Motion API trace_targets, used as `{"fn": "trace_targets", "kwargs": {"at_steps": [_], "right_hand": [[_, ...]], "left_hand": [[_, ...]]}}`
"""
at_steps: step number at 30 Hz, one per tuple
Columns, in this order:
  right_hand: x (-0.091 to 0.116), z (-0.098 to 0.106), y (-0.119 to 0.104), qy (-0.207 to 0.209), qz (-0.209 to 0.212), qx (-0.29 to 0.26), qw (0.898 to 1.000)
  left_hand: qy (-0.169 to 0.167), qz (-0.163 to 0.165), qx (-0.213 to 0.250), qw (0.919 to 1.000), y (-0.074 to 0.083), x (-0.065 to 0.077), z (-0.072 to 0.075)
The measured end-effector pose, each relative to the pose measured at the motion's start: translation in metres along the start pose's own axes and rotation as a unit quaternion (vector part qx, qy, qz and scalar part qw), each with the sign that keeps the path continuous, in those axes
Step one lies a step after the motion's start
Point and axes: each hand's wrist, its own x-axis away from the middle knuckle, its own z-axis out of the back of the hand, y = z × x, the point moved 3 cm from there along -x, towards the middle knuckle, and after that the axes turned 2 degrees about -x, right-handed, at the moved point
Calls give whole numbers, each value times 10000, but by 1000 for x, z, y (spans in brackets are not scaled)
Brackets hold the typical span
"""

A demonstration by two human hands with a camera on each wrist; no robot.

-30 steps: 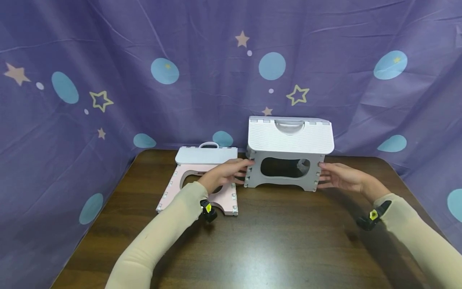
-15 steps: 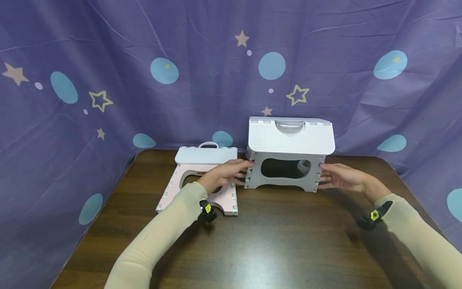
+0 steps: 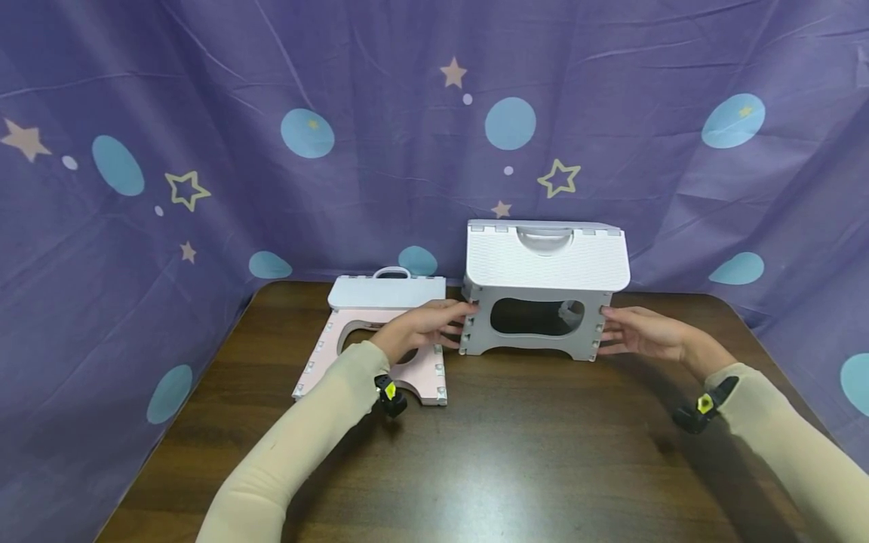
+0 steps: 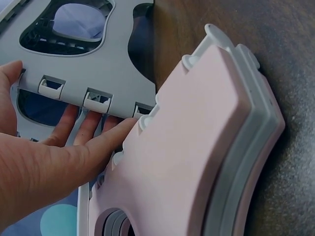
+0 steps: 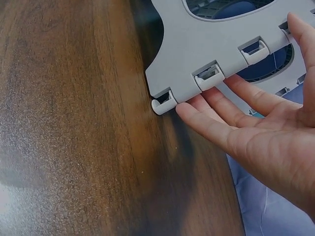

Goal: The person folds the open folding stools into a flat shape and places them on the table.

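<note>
A grey folding step stool (image 3: 536,343) with a white textured top stands unfolded at the back of the table. My left hand (image 3: 434,320) touches its left side, thumb at the front corner and the other fingers spread nearly straight along the hinged edge, as the left wrist view shows. On the opposite side, my right hand (image 3: 638,332) rests likewise, its extended fingertips against the hinge tabs (image 5: 209,76). A pink and white folding stool (image 3: 431,369), folded flat, lies to the left, partly hidden under my left forearm.
The dark wooden table (image 3: 502,452) has rounded back corners. A purple curtain (image 3: 407,204) with stars and blue ovals hangs right behind both stools. The folded stool lies close beside the standing one, with its carry handle (image 3: 392,271) toward the curtain.
</note>
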Motion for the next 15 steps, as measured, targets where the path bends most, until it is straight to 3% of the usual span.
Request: {"fn": "trace_targets", "kwargs": {"at_steps": [15], "right_hand": [[0,1,0,-26,-1,11,10000]], "left_hand": [[-54,-5,83,10000,0,0,1]]}}
